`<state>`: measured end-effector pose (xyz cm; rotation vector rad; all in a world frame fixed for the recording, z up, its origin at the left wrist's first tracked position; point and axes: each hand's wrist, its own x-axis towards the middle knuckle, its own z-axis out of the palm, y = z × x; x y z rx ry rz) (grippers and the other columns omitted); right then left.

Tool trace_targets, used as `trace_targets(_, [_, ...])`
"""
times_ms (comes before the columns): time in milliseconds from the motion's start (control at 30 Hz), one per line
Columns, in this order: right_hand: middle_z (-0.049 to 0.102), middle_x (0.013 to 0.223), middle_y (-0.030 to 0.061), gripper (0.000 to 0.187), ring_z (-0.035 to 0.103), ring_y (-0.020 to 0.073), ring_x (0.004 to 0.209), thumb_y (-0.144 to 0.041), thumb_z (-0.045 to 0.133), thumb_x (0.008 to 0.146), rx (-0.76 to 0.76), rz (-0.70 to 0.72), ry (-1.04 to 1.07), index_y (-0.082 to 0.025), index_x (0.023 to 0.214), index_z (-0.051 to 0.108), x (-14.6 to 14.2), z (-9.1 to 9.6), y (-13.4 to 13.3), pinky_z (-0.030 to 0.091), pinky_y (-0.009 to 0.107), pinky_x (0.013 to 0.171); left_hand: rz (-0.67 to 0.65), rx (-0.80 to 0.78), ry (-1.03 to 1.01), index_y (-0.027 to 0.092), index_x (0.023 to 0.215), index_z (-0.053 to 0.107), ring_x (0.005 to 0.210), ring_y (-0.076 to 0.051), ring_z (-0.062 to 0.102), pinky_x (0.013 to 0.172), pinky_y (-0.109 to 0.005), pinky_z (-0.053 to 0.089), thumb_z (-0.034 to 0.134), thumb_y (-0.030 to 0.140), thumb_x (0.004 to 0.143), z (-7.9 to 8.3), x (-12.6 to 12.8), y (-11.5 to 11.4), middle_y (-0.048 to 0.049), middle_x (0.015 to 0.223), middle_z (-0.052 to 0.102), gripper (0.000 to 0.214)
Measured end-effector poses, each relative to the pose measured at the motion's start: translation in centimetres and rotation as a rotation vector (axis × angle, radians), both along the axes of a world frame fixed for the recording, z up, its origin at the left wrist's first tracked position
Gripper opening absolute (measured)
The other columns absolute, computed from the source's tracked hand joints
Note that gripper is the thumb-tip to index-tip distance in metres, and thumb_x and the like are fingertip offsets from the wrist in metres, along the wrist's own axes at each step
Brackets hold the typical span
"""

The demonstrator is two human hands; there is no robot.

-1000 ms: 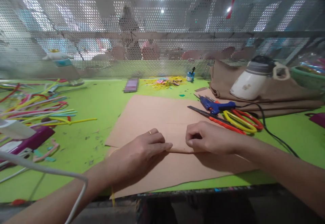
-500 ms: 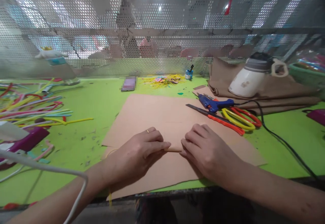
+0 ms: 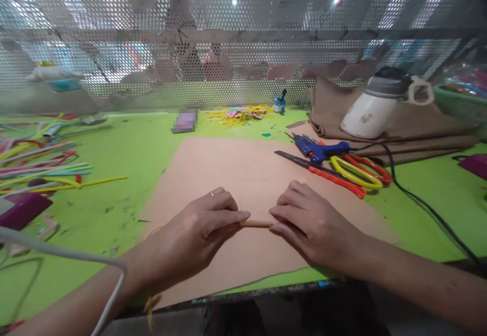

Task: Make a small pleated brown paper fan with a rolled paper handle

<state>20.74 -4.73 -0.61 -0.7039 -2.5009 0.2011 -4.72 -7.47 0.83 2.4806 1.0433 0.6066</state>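
A thin roll of tan paper [image 3: 257, 223] lies crosswise between my two hands, low over large tan paper sheets [image 3: 205, 163] on the green table. My left hand [image 3: 200, 229] pinches the roll's left end, thumb and fingers closed. My right hand [image 3: 314, 227] has its fingertips closed on the right end. A ring shows on a left finger. The undersides of both hands and the roll's covered ends are hidden. Yellow thread [image 3: 150, 305] hangs near my left forearm at the table edge.
Right of the sheets lie a blue glue gun [image 3: 321, 149] with a black cord, and tools with yellow handles [image 3: 357, 173] and orange-red handles. A white bottle [image 3: 365, 118] rests on folded brown cloth [image 3: 429, 145]. Colourful pipe cleaners [image 3: 45, 168] spread left. A white cable [image 3: 68, 249] crosses my left forearm.
My hands have spread slightly apart, and more of the paper roll shows between them. Both still grip its ends. The view has shifted a little.
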Motion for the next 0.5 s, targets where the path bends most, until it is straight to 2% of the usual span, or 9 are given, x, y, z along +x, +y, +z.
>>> trace_targets(267, [0.059, 0.080, 0.0089, 0.012, 0.046, 0.0225, 0.080, -0.016, 0.061, 0.091, -0.115, -0.022, 0.112, -0.008, 0.091, 0.070, 0.40, -0.28, -0.08, 0.037, 0.038, 0.070, 0.013, -0.005, 0.008, 0.026, 0.114, 0.066, 0.084, -0.013, 0.055, 0.070, -0.025, 0.043, 0.049, 0.018, 0.099, 0.00, -0.08, 0.12, -0.0033, 0.096, 0.058, 0.024])
trace_targets(400, [0.060, 0.081, 0.0080, 0.014, 0.046, 0.0227, 0.082, -0.018, 0.059, 0.093, -0.137, -0.039, 0.095, -0.011, 0.091, 0.071, 0.33, -0.17, -0.21, 0.037, 0.039, 0.072, 0.020, 0.006, 0.013, 0.026, 0.116, 0.067, 0.083, -0.014, 0.056, 0.070, -0.026, 0.045, 0.049, 0.019, 0.099, 0.12, -0.03, 0.14, -0.0043, 0.094, 0.059, 0.026])
trace_targets(500, [0.059, 0.085, 0.0081, 0.017, 0.045, 0.0233, 0.086, -0.018, 0.056, 0.095, -0.116, -0.051, 0.069, -0.013, 0.093, 0.072, 0.18, 0.01, -0.42, 0.037, 0.040, 0.073, 0.020, 0.035, 0.019, 0.023, 0.114, 0.069, 0.084, -0.015, 0.058, 0.073, -0.027, 0.046, 0.056, 0.023, 0.096, 0.20, 0.02, 0.34, -0.0048, 0.093, 0.061, 0.022])
